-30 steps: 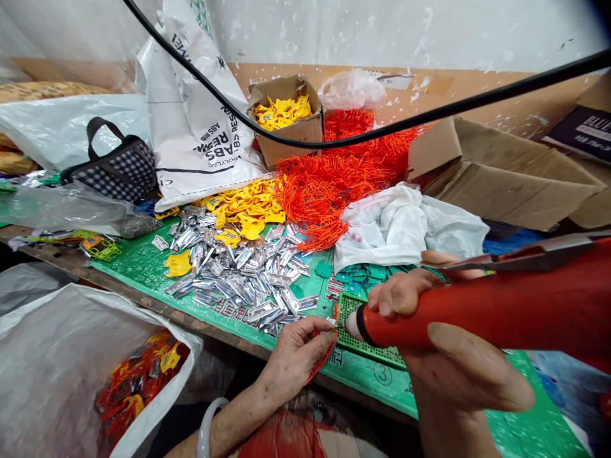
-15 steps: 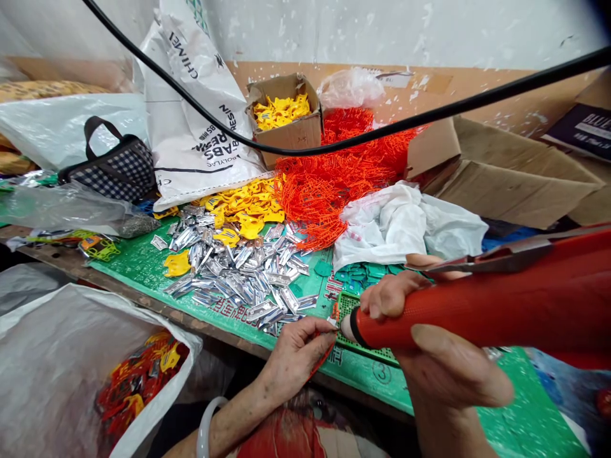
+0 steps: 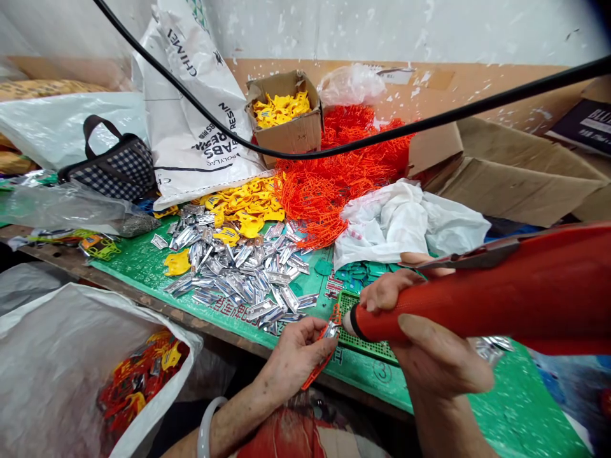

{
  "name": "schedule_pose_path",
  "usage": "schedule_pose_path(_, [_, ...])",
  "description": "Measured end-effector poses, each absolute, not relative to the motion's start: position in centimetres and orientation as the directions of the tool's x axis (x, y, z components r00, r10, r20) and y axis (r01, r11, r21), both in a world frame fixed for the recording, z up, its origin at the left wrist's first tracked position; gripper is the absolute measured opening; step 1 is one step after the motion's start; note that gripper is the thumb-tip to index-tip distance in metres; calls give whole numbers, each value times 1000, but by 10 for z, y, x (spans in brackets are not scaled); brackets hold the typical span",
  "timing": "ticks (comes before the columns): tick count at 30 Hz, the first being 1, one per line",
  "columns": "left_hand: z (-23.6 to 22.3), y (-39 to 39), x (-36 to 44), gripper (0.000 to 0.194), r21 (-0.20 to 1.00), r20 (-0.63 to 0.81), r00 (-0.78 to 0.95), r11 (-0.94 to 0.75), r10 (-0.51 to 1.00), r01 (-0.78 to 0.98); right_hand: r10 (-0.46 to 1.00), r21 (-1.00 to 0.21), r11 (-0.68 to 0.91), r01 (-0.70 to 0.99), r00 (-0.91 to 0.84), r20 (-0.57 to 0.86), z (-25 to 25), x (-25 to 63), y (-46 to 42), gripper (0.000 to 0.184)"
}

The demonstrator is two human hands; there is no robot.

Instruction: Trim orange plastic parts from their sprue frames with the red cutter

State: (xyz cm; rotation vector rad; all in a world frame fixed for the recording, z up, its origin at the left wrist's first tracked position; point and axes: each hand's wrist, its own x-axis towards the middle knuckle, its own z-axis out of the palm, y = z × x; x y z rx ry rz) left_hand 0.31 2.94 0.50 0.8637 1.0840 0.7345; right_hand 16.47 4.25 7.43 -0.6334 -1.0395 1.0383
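Note:
My left hand (image 3: 296, 353), wearing a bangle, pinches a thin orange plastic part (image 3: 315, 375) with a shiny metal plate (image 3: 330, 331) on it. My right hand (image 3: 434, 356) is wrapped round a red electric screwdriver (image 3: 496, 292), which lies almost level and points left. Its pale nose cone (image 3: 349, 322) is right at the orange part; I cannot tell whether they touch. Below the nose is a green perforated tray (image 3: 367, 346). Many silver metal plates (image 3: 248, 273) lie loose to the left, with yellow plastic pieces (image 3: 252, 203) behind them and a heap of orange plastic parts (image 3: 315, 203) beyond.
A black cable (image 3: 286, 152) droops across the view. At the back stand a white resin sack (image 3: 191, 114), a carton of yellow pieces (image 3: 293, 135) and an open carton (image 3: 520, 184). A white cloth-like bag (image 3: 386, 222) lies mid-table. An open sack (image 3: 57, 356) is at lower left.
The left hand has turned the orange part so its metal plate shows. The screwdriver's nose has shifted slightly right and up, and the right thumb has moved a little.

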Motion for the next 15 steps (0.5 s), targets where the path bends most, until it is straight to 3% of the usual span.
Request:
schedule_pose_path(7, [5, 28, 5, 26, 871, -431, 317, 481, 845, -96, 913, -833, 404, -377, 109, 394, 75, 166, 40, 29])
schedule_pose_path(15, [7, 27, 7, 31, 889, -395, 333, 448, 856, -96, 921, -853, 387, -351, 97, 377, 82, 164, 39, 45])
